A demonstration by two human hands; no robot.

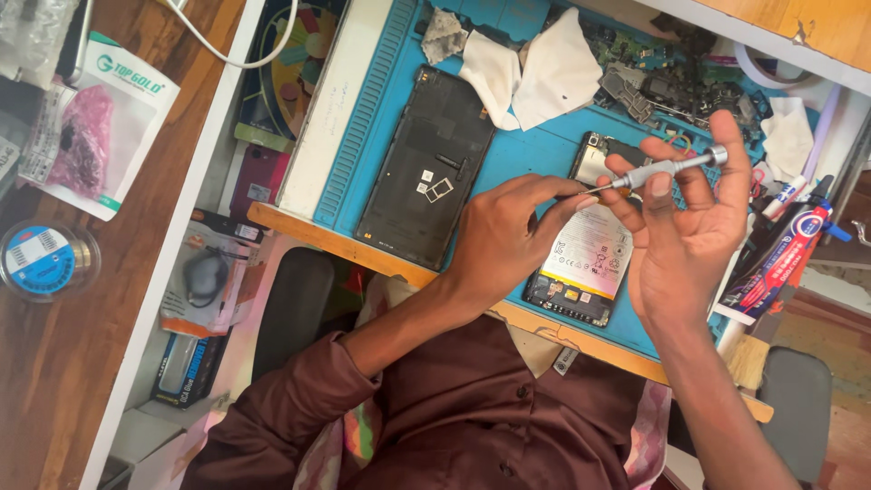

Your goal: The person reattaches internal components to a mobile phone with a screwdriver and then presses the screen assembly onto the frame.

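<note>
My right hand (694, 227) is raised palm up above the blue work mat (531, 154) and holds a slim silver screwdriver (667, 168) between thumb and fingers. My left hand (508, 240) reaches in from the left, its fingertips pinched at the screwdriver's tip. Below both hands lies an opened phone (585, 263) with its white battery showing and a circuit strip at its near end. To the left, a large black back cover (426, 163) lies flat on the mat with a small SIM tray (438, 189) on it.
White cloths (535, 73) and a pile of dark phone parts (671, 86) sit at the mat's far side. A glue tube (785, 259) lies at the right edge. On the wooden surface at left are a blue-labelled spool (41, 259) and a plastic packet (91, 127).
</note>
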